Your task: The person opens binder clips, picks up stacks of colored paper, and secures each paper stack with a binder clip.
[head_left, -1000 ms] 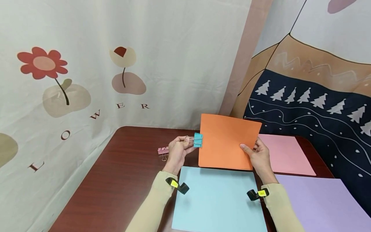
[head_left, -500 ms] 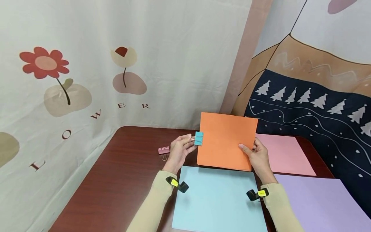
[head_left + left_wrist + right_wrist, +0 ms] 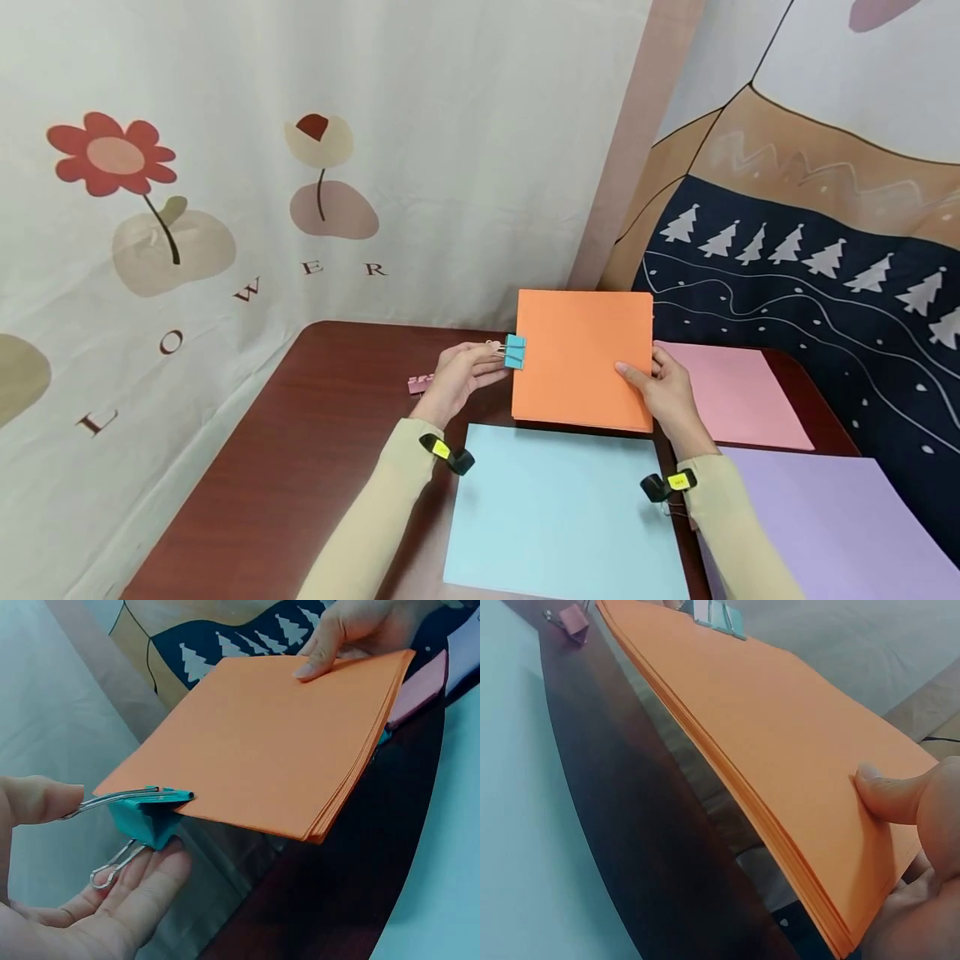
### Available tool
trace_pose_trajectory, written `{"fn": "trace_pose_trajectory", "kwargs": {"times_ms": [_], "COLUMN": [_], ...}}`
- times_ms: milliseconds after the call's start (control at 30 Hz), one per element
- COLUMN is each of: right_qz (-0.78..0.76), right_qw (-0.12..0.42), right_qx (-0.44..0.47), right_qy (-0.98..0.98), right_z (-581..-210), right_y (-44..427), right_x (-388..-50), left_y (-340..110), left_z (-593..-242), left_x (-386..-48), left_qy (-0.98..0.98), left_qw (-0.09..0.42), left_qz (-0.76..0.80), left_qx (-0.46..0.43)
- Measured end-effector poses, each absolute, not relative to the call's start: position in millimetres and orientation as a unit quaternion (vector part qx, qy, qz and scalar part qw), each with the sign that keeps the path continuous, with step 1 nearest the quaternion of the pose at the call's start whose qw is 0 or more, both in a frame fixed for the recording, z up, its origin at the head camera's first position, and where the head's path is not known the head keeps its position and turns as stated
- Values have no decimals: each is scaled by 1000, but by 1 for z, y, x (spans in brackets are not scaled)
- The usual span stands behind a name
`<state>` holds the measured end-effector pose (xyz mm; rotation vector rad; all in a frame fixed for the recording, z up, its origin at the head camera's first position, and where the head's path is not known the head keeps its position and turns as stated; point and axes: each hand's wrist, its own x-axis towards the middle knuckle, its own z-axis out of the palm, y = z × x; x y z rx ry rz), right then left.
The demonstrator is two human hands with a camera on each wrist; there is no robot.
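Observation:
A teal binder clip (image 3: 150,817) sits on the left edge of a stack of orange paper (image 3: 581,358), held up above the table. My left hand (image 3: 457,375) has its thumb at the clip's upper wire handle, while the fingers lie against its lower side. In the left wrist view the two wire handles stand apart. My right hand (image 3: 667,396) grips the stack's right edge, thumb (image 3: 896,795) on top and fingers behind. Several sheet edges show along the stack's lower side. A pink binder clip (image 3: 420,384) lies on the table, partly hidden by my left hand.
Light blue paper (image 3: 566,512) lies on the dark wooden table (image 3: 300,467) in front of me. Pink paper (image 3: 738,396) and purple paper (image 3: 817,508) lie to the right. A printed curtain (image 3: 450,150) hangs behind the table.
The orange stack has turned squarer to me, its right edge shifting left. My left hand's fingers have straightened around the teal clip, which stays at the stack's left edge.

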<state>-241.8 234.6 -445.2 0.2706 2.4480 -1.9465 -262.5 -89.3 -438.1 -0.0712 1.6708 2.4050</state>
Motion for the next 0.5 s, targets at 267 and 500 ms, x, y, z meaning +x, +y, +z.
{"fn": "trace_pose_trajectory", "kwargs": {"times_ms": [267, 500], "right_qz": [-596, -553], "right_qw": [40, 57], "right_qx": [83, 79], "right_qy": [797, 828], "right_z": [-445, -448], "right_y": [236, 232], "right_x": [-253, -266], "left_y": [-96, -97], "left_z": [-442, -446], "left_x": [-277, -285], "left_qy": [621, 656], "left_qw": [141, 141], "left_qz": [770, 740], "left_qx": [-38, -59]}}
